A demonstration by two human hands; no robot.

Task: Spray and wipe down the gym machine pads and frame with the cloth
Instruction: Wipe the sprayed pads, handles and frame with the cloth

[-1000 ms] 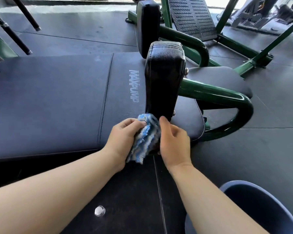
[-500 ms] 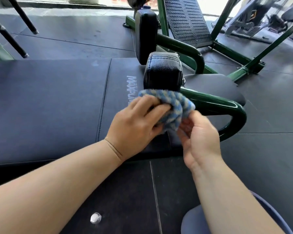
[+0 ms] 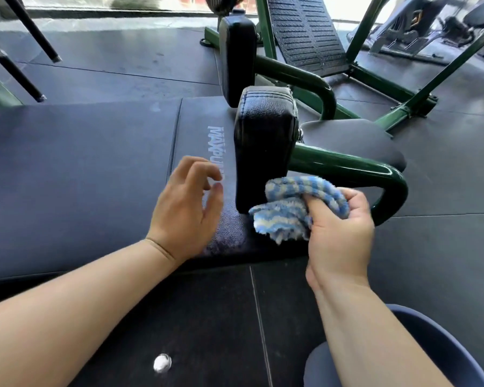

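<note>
A blue-and-white striped cloth (image 3: 294, 208) is bunched in my right hand (image 3: 338, 233), whose fingers and thumb curl round it at the lower right side of the near upright black pad (image 3: 263, 141). My left hand (image 3: 187, 208) hovers just left of that pad with loosely bent fingers and holds nothing. Both hands are above the long dark bench pad (image 3: 81, 177) marked MAXPUMP. A curved green frame tube (image 3: 347, 166) comes out of the near pad to the right. A second upright pad (image 3: 236, 57) stands farther back. No spray bottle is in view.
Green frame bars (image 3: 403, 107) and a ribbed black footplate (image 3: 305, 37) stand behind on the dark rubber floor. Black bars (image 3: 31, 32) slant in at the top left. A small white round object (image 3: 162, 363) lies on the floor. My blue-clad knee (image 3: 444, 344) is at the bottom right.
The cloth has passed from my left hand to my right hand and dropped from the pad's upper front to its lower right side. My left hand let go and drew back to the left.
</note>
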